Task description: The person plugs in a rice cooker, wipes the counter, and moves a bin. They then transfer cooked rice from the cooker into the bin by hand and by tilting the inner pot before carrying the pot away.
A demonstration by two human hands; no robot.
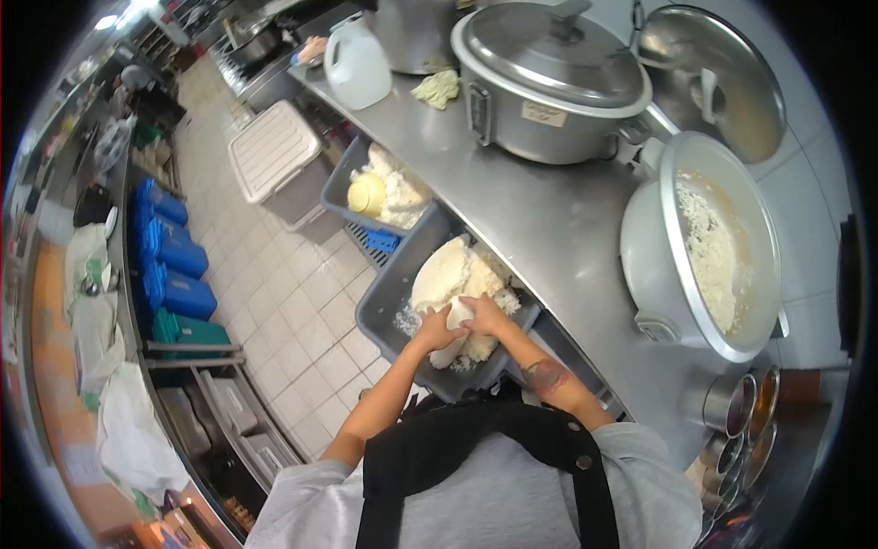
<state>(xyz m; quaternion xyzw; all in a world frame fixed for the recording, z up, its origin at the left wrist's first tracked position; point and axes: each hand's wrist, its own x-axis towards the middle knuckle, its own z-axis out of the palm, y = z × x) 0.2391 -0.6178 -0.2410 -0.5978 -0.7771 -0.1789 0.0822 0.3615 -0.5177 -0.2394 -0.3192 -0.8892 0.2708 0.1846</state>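
My left hand (pixel 435 330) and my right hand (pixel 485 315) are together inside a deep grey tub (pixel 368 311) that holds a large mass of cooked white rice (pixel 445 273). Between them, both hands grip a pale white piece (pixel 459 313), fingers curled against its sides. I cannot tell whether it is a lump of rice or a small white vessel. Packed rice rises in a smooth mound just beyond my fingers, while looser grains lie around the tub's walls.
A second grey tub (pixel 337 188) with rice and a yellow bowl (pixel 367 195) stands beyond. Along the steel counter (pixel 540 215) are a lidded rice cooker (pixel 549 82), an open, tilted cooker (pixel 645 247) with rice residue and a plastic jug (pixel 358 69). A lidded bin (pixel 274 151) stands on the floor.
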